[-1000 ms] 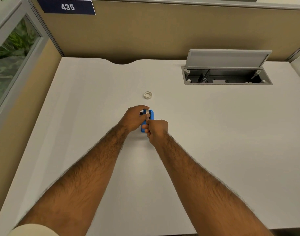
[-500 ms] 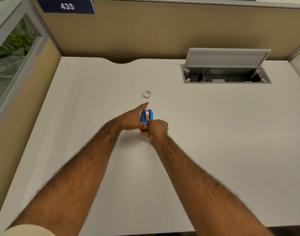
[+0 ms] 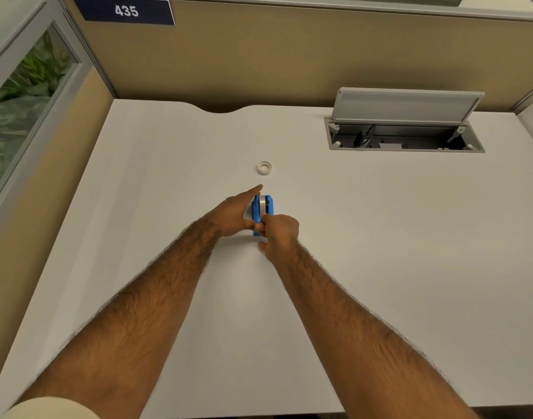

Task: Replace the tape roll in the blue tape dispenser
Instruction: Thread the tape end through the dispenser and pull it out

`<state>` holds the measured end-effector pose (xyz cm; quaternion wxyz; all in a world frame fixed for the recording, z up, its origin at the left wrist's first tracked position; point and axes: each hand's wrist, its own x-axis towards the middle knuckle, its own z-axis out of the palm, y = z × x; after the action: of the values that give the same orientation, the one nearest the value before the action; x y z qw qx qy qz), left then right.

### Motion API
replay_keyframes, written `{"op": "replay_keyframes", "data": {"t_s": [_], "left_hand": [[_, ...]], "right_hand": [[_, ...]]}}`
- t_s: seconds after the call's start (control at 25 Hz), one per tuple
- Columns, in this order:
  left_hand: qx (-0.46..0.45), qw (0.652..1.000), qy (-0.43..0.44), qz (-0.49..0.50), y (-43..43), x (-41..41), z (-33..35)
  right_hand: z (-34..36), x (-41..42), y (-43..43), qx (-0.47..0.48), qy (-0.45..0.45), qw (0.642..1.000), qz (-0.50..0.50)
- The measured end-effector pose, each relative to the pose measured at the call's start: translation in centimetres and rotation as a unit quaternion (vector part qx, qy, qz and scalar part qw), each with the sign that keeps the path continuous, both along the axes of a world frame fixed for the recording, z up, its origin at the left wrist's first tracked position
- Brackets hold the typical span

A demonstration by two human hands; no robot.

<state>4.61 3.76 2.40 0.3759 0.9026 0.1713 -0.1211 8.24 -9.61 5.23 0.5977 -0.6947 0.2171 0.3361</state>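
Your left hand (image 3: 233, 214) lies flat against the left side of the small blue plastic tape dispenser (image 3: 262, 208), fingers straight and pressed together, index tip pointing toward the desk's far edge; use it as a firm brace so the body cannot slide. The dispenser stands near the middle of the white desk (image 3: 380, 252), a pale tape roll (image 3: 263, 204) seated between its blue cheeks. Your right hand (image 3: 278, 234) is curled at the near end, thumb and fingertips pinching there, likely on the tape's free end, though what they hold is hidden. Draw it straight toward the cutter, without twisting. Beyond, toward the far edge, a white ring-shaped tape roll (image 3: 264, 168) lies flat, well apart from the grey open cable hatch (image 3: 405, 136) at the far right corner.
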Motion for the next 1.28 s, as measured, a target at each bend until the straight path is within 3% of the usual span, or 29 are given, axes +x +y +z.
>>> {"op": "replay_keyframes", "data": {"t_s": [0.44,0.72,1.28], "left_hand": [[0.01,1.0,0.008,0.004,-0.6,0.0,0.7],[0.009,1.0,0.013,0.006,-0.7,0.0,0.9],[0.016,1.0,0.023,0.006,-0.4,0.1,0.6]], "right_hand": [[-1.0,-0.8,-0.6,-0.005,-0.031,0.999,-0.016],[-1.4,-1.5,-1.4,0.009,0.005,1.0,-0.013],[-2.9,-2.4,-2.1,0.037,-0.072,0.997,-0.012]]}}
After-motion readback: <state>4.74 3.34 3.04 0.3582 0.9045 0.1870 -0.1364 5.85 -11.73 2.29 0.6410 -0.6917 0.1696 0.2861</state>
